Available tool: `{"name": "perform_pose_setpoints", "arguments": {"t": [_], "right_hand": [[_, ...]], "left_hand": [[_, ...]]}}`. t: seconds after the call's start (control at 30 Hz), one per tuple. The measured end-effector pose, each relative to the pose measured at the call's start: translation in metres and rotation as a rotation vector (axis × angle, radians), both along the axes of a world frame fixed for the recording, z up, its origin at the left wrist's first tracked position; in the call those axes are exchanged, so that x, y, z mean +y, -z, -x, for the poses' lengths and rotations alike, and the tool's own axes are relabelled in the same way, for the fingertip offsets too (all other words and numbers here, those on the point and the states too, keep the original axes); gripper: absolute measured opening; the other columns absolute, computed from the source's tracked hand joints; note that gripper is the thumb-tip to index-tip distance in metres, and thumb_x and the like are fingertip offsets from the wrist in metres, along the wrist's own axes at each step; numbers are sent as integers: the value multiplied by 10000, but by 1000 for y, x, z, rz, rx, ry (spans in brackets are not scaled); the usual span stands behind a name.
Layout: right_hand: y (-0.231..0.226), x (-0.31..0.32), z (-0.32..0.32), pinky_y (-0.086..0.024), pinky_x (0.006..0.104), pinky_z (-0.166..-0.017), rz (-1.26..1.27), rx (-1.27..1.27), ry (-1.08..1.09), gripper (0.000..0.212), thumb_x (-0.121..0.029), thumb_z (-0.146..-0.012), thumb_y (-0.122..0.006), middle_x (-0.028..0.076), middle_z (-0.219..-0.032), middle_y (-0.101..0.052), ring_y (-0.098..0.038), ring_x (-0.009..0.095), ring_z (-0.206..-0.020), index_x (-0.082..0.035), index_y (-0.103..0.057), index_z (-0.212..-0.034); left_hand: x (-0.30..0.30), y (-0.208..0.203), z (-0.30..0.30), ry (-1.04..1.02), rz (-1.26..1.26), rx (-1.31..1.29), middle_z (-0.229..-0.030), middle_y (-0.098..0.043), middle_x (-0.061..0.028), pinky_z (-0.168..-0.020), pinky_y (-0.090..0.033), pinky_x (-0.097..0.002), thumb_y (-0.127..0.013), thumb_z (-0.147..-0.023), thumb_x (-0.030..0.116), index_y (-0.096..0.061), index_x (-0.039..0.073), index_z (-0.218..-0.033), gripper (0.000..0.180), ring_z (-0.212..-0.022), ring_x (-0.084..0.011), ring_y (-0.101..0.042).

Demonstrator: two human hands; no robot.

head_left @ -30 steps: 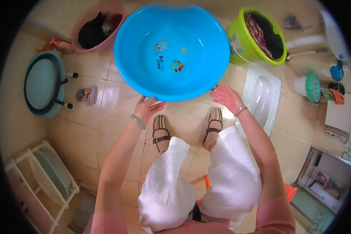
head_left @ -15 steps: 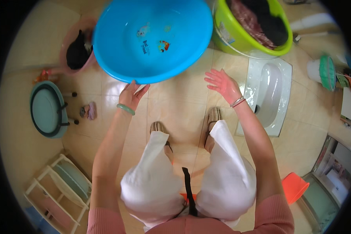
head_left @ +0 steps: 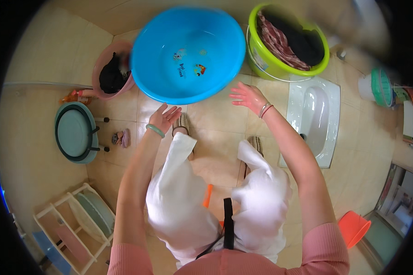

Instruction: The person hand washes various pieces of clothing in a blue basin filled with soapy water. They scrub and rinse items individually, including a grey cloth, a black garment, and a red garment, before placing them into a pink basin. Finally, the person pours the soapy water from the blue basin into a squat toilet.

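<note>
A large round blue basin (head_left: 188, 87) with small cartoon prints on its bottom stands ahead of me, with nothing lying in it. My left hand (head_left: 165, 118), wearing a green bangle, is open just below the basin's near rim and holds nothing. Its fingertips come close to the rim; whether they touch I cannot tell. To the right, my right hand (head_left: 248, 97), with a silver bracelet and a red cord at the wrist, is open and empty. It hovers apart from the basin, below the green bucket (head_left: 266, 68) that holds dark and red-patterned clothes.
A pink basin (head_left: 97, 78) with dark cloth stands left of the blue one. Below it a folded teal basin (head_left: 73, 133) leans at the wall. A white squat toilet (head_left: 314, 119) is set in the floor at right. A rack (head_left: 73, 224) and an orange bucket (head_left: 354, 229) stand nearer.
My left hand has come away from the basin's rim. My right hand has moved slightly left. My left foot has stepped forward, and the whole view has shifted.
</note>
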State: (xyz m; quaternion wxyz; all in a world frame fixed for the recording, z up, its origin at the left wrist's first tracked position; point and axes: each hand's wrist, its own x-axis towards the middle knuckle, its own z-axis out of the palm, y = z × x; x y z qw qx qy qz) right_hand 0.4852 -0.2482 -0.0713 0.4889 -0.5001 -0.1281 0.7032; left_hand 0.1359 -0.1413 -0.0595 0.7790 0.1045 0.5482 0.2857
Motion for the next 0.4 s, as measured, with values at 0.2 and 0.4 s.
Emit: {"name": "perform_pose_setpoints", "arguments": {"t": [0.2,0.4], "right_hand": [[-3,36,15,-571,414,-784,81,-132,6,480,-372,-972,-537,225,-1133,-631,-661,319,-980,59,-487,-1177],[-1,60,19,-577,405,-741,276,-203,-44,570,-448,-910,-611,244,-1097,-653,-687,320,-939,20,-453,-1195]], "left_hand": [[24,17,-5,46,-24,276,-1203,-532,-230,-866,-569,-470,-615,-940,230,-314,-24,-1315,544,-1071,-368,-603],[40,43,24,-7,-111,291,-1244,-479,-184,-743,-606,-436,-624,-933,229,-374,52,-1257,446,-1053,-302,-626]]}}
